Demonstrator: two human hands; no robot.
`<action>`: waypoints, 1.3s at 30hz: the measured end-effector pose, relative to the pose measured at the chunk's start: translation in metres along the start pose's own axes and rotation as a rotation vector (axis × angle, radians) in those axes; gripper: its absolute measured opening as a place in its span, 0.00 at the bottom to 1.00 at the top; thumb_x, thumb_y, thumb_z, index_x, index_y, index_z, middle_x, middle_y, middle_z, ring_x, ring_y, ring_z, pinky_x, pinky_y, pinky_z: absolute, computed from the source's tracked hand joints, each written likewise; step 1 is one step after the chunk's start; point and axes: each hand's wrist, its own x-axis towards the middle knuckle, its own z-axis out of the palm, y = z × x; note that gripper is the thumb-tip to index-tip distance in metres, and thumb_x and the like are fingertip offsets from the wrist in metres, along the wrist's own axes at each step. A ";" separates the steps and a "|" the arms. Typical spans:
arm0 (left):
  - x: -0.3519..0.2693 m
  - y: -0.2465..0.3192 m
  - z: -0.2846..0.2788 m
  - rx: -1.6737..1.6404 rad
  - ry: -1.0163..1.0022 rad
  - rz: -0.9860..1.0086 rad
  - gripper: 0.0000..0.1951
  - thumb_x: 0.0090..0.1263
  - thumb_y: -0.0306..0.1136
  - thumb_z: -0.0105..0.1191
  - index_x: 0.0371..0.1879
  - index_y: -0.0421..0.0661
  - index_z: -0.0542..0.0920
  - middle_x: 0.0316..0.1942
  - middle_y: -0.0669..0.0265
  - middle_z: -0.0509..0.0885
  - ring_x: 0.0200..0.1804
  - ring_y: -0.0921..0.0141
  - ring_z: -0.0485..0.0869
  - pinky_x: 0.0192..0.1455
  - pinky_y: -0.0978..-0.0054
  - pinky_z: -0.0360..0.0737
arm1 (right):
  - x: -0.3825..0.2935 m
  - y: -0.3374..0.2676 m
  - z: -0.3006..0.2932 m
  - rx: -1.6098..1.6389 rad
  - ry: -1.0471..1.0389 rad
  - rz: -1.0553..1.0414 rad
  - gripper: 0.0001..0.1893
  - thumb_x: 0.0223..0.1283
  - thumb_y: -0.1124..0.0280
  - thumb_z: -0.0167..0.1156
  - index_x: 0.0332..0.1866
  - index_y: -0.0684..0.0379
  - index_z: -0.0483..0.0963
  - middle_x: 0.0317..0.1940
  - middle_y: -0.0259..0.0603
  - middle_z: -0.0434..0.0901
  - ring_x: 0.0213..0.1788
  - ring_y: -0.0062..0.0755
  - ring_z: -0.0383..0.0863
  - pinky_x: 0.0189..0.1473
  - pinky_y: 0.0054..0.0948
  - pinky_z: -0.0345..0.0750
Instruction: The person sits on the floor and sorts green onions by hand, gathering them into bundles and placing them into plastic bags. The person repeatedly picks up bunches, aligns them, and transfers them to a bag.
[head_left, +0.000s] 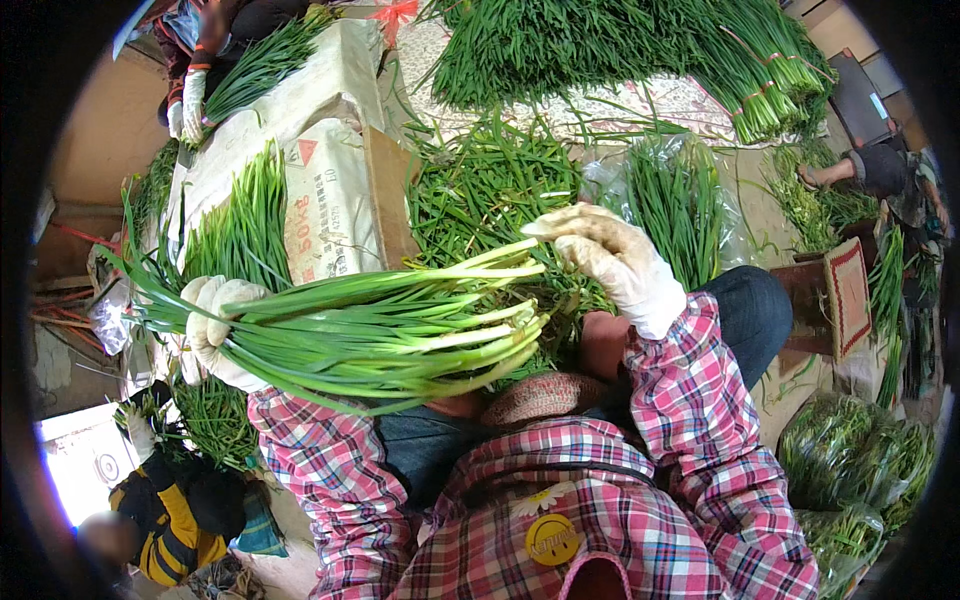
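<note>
My left hand (214, 319), in a pale, soiled glove, grips a loose bunch of garlic chives (382, 334) around its leaves. The pale stem ends fan out to the right above my lap. My right hand (619, 262), also gloved, is at the upper stem ends with its fingers bent. Whether its fingertips pinch a stem cannot be made out. Beyond the bunch lies a heap of loose chive leaves and trimmings (487, 199). A neat row of chives (240, 225) rests by a printed woven sack (326, 195), left of the heap.
A wooden board (390, 195) edges the sack. Chives in clear plastic (671, 214) lie ahead right; a large pile (570, 52) and banded bundles (765, 105) lie beyond. Bagged chives (844, 450) sit at right. Co-workers are at upper left (193, 94), lower left (176, 517) and right (892, 176).
</note>
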 end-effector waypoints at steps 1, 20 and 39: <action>0.002 -0.001 0.001 0.037 0.030 -0.021 0.11 0.62 0.19 0.41 0.22 0.52 0.64 0.20 0.78 0.65 0.23 0.80 0.68 0.38 0.81 0.71 | 0.001 -0.005 0.003 -0.026 -0.029 0.052 0.18 0.62 0.64 0.56 0.53 0.63 0.77 0.54 0.43 0.77 0.54 0.36 0.74 0.62 0.33 0.67; -0.007 0.009 0.001 0.057 -0.373 0.014 0.05 0.65 0.22 0.51 0.26 0.46 0.74 0.19 0.71 0.78 0.21 0.75 0.78 0.33 0.79 0.77 | 0.003 0.012 -0.021 -0.266 -0.075 0.440 0.17 0.71 0.57 0.48 0.42 0.59 0.78 0.34 0.38 0.84 0.37 0.31 0.82 0.42 0.30 0.77; -0.001 -0.007 -0.006 -0.011 -0.225 0.034 0.07 0.65 0.24 0.53 0.29 0.50 0.70 0.21 0.78 0.73 0.22 0.81 0.73 0.34 0.81 0.72 | 0.005 0.007 0.011 0.544 -0.367 0.264 0.12 0.58 0.67 0.63 0.43 0.64 0.81 0.33 0.38 0.82 0.33 0.23 0.78 0.39 0.22 0.76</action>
